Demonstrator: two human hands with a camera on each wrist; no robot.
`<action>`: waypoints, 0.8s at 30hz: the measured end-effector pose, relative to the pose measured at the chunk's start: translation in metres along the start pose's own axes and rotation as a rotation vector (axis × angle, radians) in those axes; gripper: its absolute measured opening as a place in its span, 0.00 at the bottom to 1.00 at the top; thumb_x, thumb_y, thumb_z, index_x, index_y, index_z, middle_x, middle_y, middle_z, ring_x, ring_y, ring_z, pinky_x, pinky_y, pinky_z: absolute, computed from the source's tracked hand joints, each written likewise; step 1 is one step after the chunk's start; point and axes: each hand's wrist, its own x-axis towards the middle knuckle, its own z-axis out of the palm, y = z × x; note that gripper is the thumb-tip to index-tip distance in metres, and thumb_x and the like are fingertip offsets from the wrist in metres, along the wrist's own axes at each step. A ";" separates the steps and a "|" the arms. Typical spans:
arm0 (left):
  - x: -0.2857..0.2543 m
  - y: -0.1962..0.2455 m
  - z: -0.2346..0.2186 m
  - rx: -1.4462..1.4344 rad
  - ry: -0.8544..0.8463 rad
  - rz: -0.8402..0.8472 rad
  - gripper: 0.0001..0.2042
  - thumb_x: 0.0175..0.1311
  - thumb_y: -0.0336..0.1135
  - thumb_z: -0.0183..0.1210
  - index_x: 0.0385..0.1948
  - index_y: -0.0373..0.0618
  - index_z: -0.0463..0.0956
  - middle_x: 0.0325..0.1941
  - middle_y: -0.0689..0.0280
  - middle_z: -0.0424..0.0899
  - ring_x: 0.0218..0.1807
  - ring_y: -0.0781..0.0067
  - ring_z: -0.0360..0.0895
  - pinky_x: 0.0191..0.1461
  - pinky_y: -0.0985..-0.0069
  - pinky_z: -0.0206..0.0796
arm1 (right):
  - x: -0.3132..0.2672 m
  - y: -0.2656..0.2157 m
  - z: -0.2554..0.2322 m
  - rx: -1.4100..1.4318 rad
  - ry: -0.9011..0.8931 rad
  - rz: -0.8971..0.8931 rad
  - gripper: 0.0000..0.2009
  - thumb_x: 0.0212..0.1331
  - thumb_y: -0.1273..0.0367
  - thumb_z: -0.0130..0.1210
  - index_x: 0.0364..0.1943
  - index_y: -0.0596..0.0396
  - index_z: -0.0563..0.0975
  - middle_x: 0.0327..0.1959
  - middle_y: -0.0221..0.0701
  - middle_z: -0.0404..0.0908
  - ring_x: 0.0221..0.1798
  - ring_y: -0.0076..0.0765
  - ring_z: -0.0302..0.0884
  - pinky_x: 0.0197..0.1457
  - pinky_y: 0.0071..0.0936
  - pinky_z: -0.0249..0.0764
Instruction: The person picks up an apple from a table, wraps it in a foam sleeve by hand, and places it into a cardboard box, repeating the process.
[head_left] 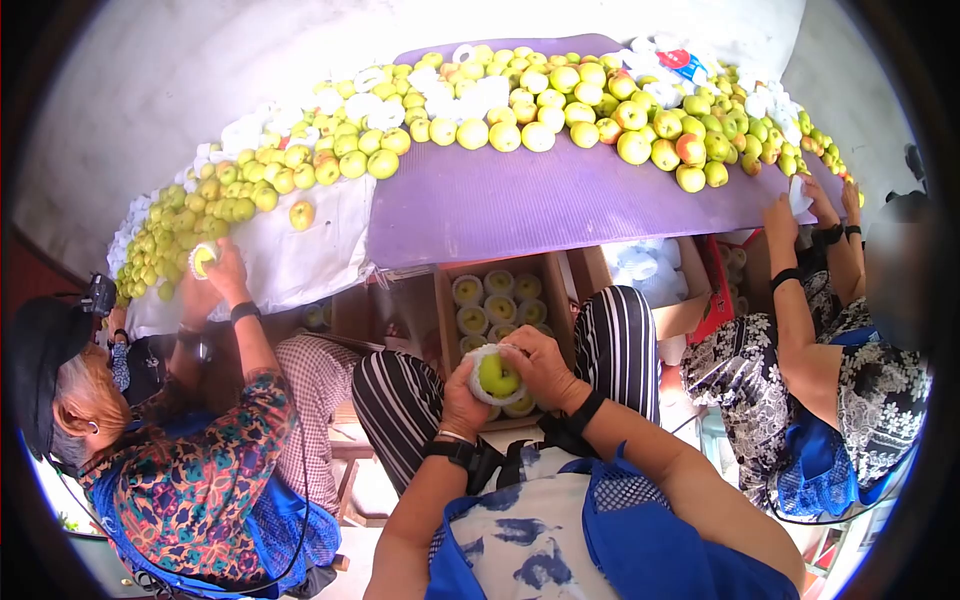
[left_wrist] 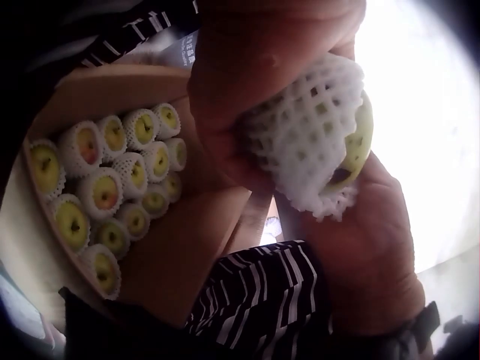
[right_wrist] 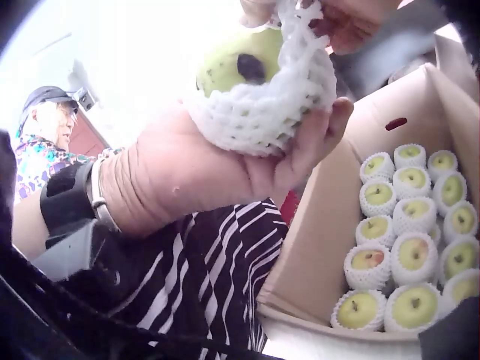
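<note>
Comprised a yellow-green apple (head_left: 498, 376) with a dark patch (right_wrist: 251, 68), partly sleeved in white foam netting (right_wrist: 259, 116); was held near the open carton (right_wrist: 326, 202), uncovered end toward the head camera.

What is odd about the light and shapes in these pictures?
Head view: the purple mat bows like an arch inside a dark rounded border, likely from a wide lens; the wall glares. Left wrist view: left hand dark, right side blown out white. Right wrist view: upper left washed out behind the apple.
</note>
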 end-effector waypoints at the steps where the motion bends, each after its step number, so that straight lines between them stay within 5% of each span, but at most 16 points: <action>1: -0.001 0.000 0.002 0.029 0.039 -0.013 0.18 0.57 0.40 0.46 0.46 0.39 0.66 0.48 0.59 0.72 0.52 0.62 0.68 0.59 0.67 0.56 | 0.000 0.006 0.001 0.000 0.000 0.000 0.06 0.50 0.73 0.51 0.32 0.60 0.75 0.29 0.33 0.74 0.33 0.30 0.72 0.38 0.23 0.68; 3: -0.003 0.002 0.008 0.075 0.019 0.005 0.18 0.57 0.40 0.46 0.46 0.39 0.67 0.48 0.59 0.73 0.51 0.62 0.69 0.58 0.67 0.57 | 0.000 0.010 0.002 0.359 -0.035 0.382 0.07 0.53 0.71 0.50 0.31 0.60 0.75 0.26 0.28 0.76 0.28 0.24 0.72 0.34 0.20 0.68; 4: -0.004 0.002 0.010 0.120 -0.001 0.024 0.17 0.58 0.40 0.46 0.45 0.39 0.68 0.47 0.59 0.73 0.51 0.63 0.69 0.58 0.68 0.57 | 0.001 0.009 0.002 0.358 -0.036 0.384 0.07 0.53 0.71 0.50 0.31 0.60 0.75 0.26 0.28 0.76 0.28 0.24 0.72 0.34 0.20 0.68; 6: -0.004 0.001 0.008 0.123 0.002 0.026 0.17 0.58 0.40 0.46 0.44 0.39 0.68 0.47 0.59 0.73 0.50 0.63 0.69 0.57 0.68 0.58 | 0.003 0.007 0.000 0.782 0.029 0.702 0.08 0.55 0.69 0.49 0.28 0.59 0.75 0.25 0.24 0.75 0.26 0.17 0.69 0.31 0.17 0.67; 9: -0.003 0.001 0.007 0.118 0.004 0.032 0.17 0.58 0.40 0.46 0.44 0.39 0.69 0.46 0.59 0.74 0.49 0.63 0.70 0.57 0.68 0.59 | 0.002 0.009 0.000 0.896 0.028 0.755 0.08 0.55 0.69 0.49 0.26 0.58 0.74 0.24 0.24 0.74 0.26 0.16 0.68 0.30 0.16 0.65; 13: -0.005 0.003 0.013 0.095 0.036 0.028 0.17 0.59 0.42 0.45 0.43 0.39 0.70 0.46 0.58 0.74 0.49 0.63 0.70 0.56 0.68 0.59 | -0.002 0.031 0.013 0.506 0.022 0.691 0.08 0.55 0.69 0.48 0.24 0.58 0.74 0.21 0.23 0.71 0.25 0.15 0.65 0.28 0.17 0.64; 18: -0.003 0.004 0.015 -0.026 0.103 -0.083 0.20 0.59 0.46 0.43 0.43 0.40 0.70 0.47 0.59 0.74 0.50 0.61 0.69 0.57 0.65 0.58 | 0.000 0.040 0.018 0.168 0.107 0.393 0.10 0.56 0.69 0.45 0.22 0.60 0.72 0.18 0.23 0.68 0.23 0.16 0.61 0.27 0.19 0.62; 24: -0.005 0.007 0.020 -0.168 0.068 -0.129 0.21 0.59 0.50 0.41 0.43 0.44 0.71 0.47 0.60 0.74 0.51 0.58 0.69 0.57 0.59 0.56 | 0.009 0.012 0.010 0.276 0.112 0.343 0.11 0.57 0.68 0.44 0.23 0.61 0.71 0.18 0.25 0.67 0.24 0.16 0.61 0.28 0.19 0.63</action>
